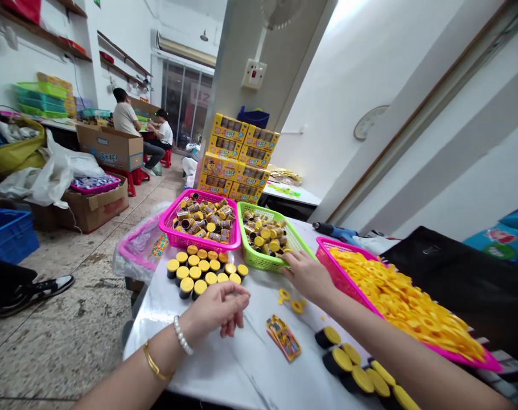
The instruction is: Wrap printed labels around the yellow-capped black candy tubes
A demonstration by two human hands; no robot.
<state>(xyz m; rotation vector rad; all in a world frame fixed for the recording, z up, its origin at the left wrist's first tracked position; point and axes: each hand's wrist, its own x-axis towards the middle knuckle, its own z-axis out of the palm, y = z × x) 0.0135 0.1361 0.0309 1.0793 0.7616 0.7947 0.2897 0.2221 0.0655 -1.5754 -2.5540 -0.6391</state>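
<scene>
My left hand (222,307) hangs above the white table, palm inward, its fingers loosely curled and apart with nothing visible in them. My right hand (304,270) reaches to the near right rim of a green basket (259,261), fingers stretched toward small yellow-capped containers (265,233) inside; its fingertips are partly hidden. Black jars with yellow lids (194,272) stand grouped beyond my left hand. Between my arms lie a small stack of printed cards (283,337) and a few yellow ring-shaped plastic pieces (297,306). More yellow-lidded jars (338,360) stand under my right forearm.
A pink basket (199,244) of small containers adjoins the green one. At right, another pink basket (348,276) holds yellow plastic pieces (395,296). Yellow boxes (237,159) are stacked behind. Two people (126,119) sit farther back; another person's shoe (37,293) shows at left.
</scene>
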